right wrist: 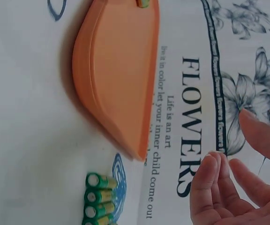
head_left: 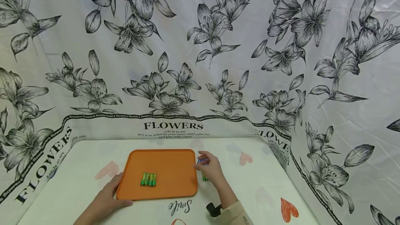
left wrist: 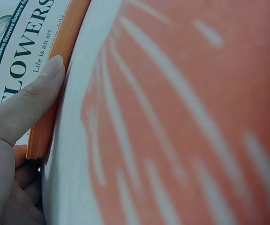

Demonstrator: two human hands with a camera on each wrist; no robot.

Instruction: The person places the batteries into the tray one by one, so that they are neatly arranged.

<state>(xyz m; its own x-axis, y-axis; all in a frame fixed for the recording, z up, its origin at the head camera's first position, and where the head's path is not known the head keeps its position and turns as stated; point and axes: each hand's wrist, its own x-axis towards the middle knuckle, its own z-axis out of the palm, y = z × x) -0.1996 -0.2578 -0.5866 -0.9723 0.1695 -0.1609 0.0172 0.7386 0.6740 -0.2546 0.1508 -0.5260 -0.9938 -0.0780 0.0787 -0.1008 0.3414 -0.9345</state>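
Note:
An orange tray (head_left: pixel 172 164) lies on the table, and several green-and-yellow batteries (head_left: pixel 148 180) sit side by side in its left half. My left hand (head_left: pixel 107 195) grips the tray's near left corner. In the left wrist view its thumb (left wrist: pixel 43 86) lies along the outer wall, while the other fingers are partly hidden at the corner. Beside the tray's right edge hovers my right hand (head_left: pixel 212 171), fingers loosely bent and holding nothing. Below it, a second row of batteries (right wrist: pixel 100 199) lies on the tabletop, mostly covered by the hand in the head view.
A white cloth printed with hearts (head_left: pixel 289 210) and the word Smile covers the table (head_left: pixel 243 186). Flower-patterned curtains (head_left: pixel 175 79) hang behind it and at both sides. A black strap-like item (head_left: pixel 214 210) shows at my right wrist.

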